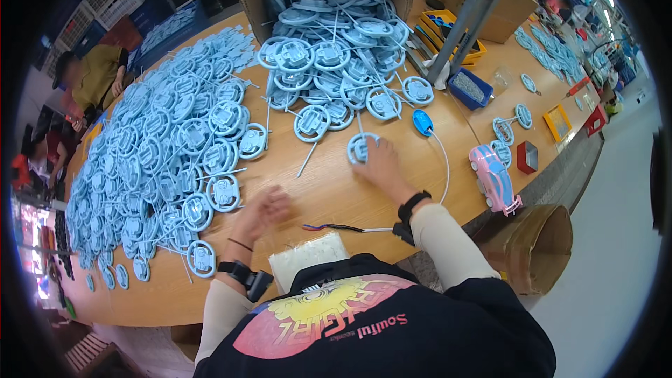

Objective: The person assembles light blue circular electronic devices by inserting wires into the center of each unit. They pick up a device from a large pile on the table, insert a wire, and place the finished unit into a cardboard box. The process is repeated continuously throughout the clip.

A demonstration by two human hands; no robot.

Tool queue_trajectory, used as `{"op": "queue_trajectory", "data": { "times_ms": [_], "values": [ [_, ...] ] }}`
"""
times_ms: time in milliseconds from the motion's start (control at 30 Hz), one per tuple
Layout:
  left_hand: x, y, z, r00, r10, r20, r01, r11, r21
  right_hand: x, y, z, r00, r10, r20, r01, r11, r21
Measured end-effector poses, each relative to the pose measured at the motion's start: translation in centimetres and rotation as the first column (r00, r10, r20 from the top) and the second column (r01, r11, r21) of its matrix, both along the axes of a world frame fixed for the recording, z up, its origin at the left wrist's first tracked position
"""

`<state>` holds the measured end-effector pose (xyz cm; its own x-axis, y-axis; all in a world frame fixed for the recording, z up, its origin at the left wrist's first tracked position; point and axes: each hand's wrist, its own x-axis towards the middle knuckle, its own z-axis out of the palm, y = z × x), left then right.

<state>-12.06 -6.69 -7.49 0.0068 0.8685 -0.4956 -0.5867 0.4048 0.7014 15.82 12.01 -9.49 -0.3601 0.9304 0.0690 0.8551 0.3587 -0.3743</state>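
Observation:
My right hand [383, 166] is at the middle of the table, its fingers closed on the rim of a light-blue toy steering wheel [359, 145] with a thin stem pointing away from me. My left hand [264, 211] hovers nearer to me on the left, smeared by motion, with nothing visible in it; its finger pose is unclear. Another toy steering wheel [312, 123] lies just beyond, its stem toward me. To the left spreads a large pile of similar steering wheels [157, 147]. A bright blue oval device [423, 122] on a white cable rests right of my right hand.
An open cardboard box [250, 1] spills more wheels at the back. Right of it are a metal post [473, 21], a blue bin of small parts [470, 89] and a pink-and-blue toy car [494, 180]. Bared wires [336, 227] lie near me. A person [101, 77] sits at far left.

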Motion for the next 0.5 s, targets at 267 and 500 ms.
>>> {"op": "queue_trajectory", "data": {
  "times_ms": [267,500],
  "values": [
    [6.8,-0.2,0.0,0.974,-0.188,-0.125,0.190,0.982,0.004,-1.4,-12.6,3.3,0.782,0.436,-0.445,-0.518,0.852,-0.075],
    [2.0,-3.0,2.8,0.961,0.074,-0.266,-0.050,0.994,0.096,2.5,-12.6,-1.1,0.813,0.528,-0.246,-0.581,0.768,-0.270]
  ]
}}
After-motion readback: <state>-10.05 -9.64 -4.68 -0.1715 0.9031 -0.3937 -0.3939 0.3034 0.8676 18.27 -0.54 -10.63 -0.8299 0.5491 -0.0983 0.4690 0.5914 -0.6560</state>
